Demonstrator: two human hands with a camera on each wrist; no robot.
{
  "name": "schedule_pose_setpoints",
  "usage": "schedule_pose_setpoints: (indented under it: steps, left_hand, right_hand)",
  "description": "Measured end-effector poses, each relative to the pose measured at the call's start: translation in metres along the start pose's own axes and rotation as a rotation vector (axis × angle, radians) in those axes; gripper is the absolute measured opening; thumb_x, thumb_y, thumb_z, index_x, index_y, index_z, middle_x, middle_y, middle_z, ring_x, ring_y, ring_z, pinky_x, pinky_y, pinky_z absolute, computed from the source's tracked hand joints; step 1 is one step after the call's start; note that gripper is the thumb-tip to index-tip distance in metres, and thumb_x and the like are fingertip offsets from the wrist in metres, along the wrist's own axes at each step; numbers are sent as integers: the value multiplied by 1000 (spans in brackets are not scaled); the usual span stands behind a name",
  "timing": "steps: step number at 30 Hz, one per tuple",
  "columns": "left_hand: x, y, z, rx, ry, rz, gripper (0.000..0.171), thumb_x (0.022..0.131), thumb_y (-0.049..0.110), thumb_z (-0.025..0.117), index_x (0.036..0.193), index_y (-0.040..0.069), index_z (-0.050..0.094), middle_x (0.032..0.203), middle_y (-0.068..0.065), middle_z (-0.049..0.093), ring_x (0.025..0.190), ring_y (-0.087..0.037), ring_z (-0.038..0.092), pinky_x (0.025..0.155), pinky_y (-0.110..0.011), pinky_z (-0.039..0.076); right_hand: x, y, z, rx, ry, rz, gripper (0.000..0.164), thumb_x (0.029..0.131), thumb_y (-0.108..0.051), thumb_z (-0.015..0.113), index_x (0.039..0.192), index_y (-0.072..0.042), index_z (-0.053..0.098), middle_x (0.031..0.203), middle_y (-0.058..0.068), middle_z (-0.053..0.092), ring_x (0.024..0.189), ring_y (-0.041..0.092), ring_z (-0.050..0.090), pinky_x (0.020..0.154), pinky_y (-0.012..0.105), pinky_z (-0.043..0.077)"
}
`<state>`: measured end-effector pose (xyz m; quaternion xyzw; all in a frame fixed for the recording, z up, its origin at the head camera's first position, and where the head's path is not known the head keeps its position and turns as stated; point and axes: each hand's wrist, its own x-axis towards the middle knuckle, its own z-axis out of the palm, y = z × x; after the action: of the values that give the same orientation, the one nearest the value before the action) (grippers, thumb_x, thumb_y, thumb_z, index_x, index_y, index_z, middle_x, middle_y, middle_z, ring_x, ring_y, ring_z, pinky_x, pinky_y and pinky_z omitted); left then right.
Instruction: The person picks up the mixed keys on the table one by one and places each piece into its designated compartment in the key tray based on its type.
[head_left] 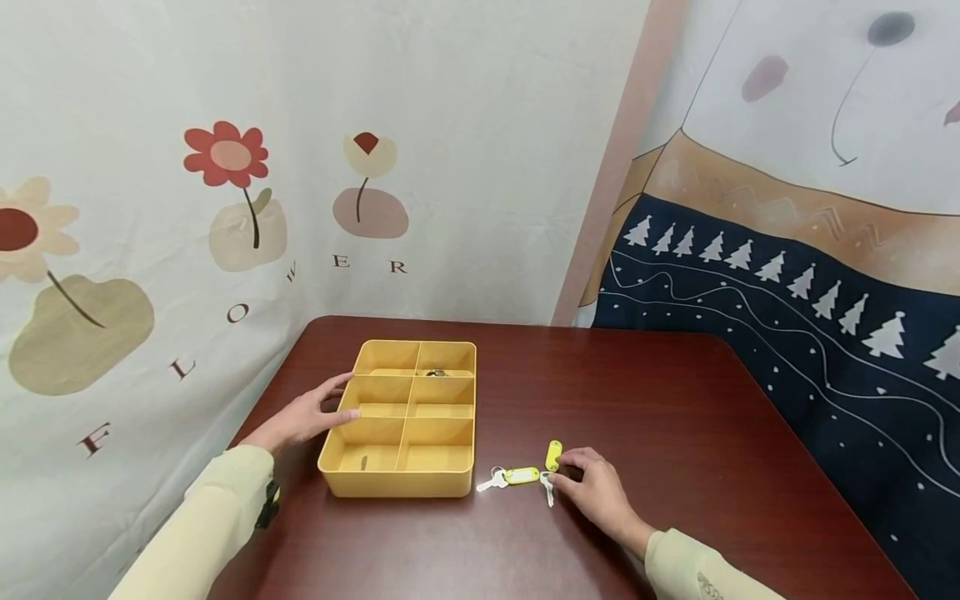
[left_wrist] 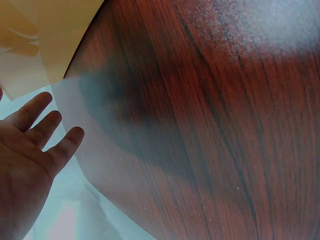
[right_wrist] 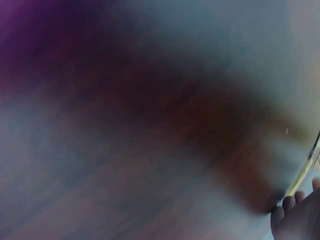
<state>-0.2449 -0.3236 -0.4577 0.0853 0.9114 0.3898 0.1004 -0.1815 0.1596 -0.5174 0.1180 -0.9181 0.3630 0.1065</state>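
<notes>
Two keys with yellow tags lie by the box in the head view. The left key (head_left: 492,480) has its tag (head_left: 522,476) pointing right. Beside it, the other key (head_left: 549,490) points toward the near edge, its tag (head_left: 554,454) above it. My right hand (head_left: 598,493) reaches this second set, thumb at the ring and index finger by the tag, tips a little apart. My left hand (head_left: 311,414) is at the left wall of a yellow divided box (head_left: 397,485), thumb over the rim. Its spread fingers (left_wrist: 67,145) show in the left wrist view.
Small dark items (head_left: 437,372) sit in the box's far right compartment, and a brownish mark (head_left: 363,462) shows in the near left one. The dark red table (head_left: 637,400) meets printed curtains (head_left: 465,167) at its back and sides. The right wrist view is mostly blurred.
</notes>
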Motion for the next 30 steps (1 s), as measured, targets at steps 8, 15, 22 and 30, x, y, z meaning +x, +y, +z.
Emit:
schedule_pose_setpoints:
  steps: [8,15,22,30]
  left_hand:
    - [0,-2,-1,12,7,11,84,94,38,69,156,6,24,146,-32,40,136,-48,37,105,-61,35]
    - [-1,-1,0,-17,4,2,84,94,37,69,157,7,23,146,-32,39,134,-47,40,103,-59,38]
    - [-2,0,1,-22,2,13,85,94,37,69,157,7,22,146,-32,39,133,-47,41,102,-58,40]
    - [-3,0,0,14,20,29,84,94,38,69,156,4,24,144,-32,42,134,-48,39,104,-60,37]
  right_hand:
    - [-1,-1,6,-36,34,-2,24,79,-18,85,98,-6,76,101,4,67,98,26,63,85,47,49]
    - [0,-2,8,-82,64,5,25,77,-19,85,96,-5,76,99,5,66,95,27,62,82,46,49]
    - [0,-1,7,-132,98,3,19,77,-16,85,91,-6,77,99,8,67,93,29,62,80,46,49]
    - [3,-4,8,-166,56,42,8,79,-18,82,85,-13,79,106,9,68,101,31,61,83,48,50]
